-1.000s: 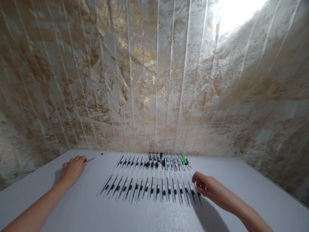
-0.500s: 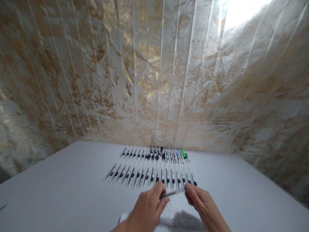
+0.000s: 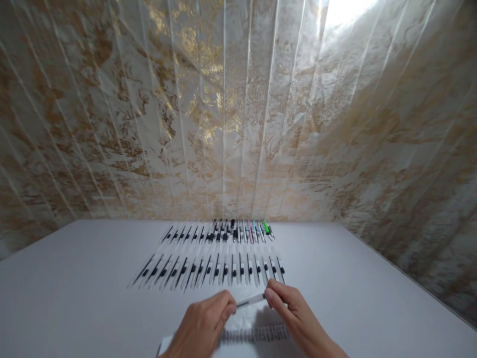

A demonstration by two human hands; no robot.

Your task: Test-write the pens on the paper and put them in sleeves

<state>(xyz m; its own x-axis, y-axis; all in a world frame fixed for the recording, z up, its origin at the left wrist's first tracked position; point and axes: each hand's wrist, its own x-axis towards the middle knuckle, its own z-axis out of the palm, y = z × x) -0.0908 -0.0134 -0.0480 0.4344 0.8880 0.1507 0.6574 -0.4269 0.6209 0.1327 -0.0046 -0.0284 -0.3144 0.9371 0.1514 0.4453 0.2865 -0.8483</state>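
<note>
A slim pen (image 3: 253, 300) with a pale translucent barrel and dark parts spans the gap between my hands, slightly tilted. My left hand (image 3: 204, 318) is closed round its left end, and my right hand (image 3: 292, 309) pinches the right end. Both tips of the pen are hidden by fingers. Below the hands lies a white sheet or pad (image 3: 246, 348) with a band of dark, unreadable marks (image 3: 257, 334). Beyond my hands, a row of similar pens (image 3: 201, 271) with black grips lies side by side on the white table (image 3: 93, 293).
Farther back is a second row of pens (image 3: 186, 233), some in other colours, with a bright green one (image 3: 266, 227) near its right end. A patterned gold and silver curtain (image 3: 231, 124) hangs behind the table. The table's right edge (image 3: 402, 276) runs diagonally.
The camera view has turned a little to the right, so the rows appear farther left. My hands have drawn slightly apart in the picture, both still gripping the pen.
</note>
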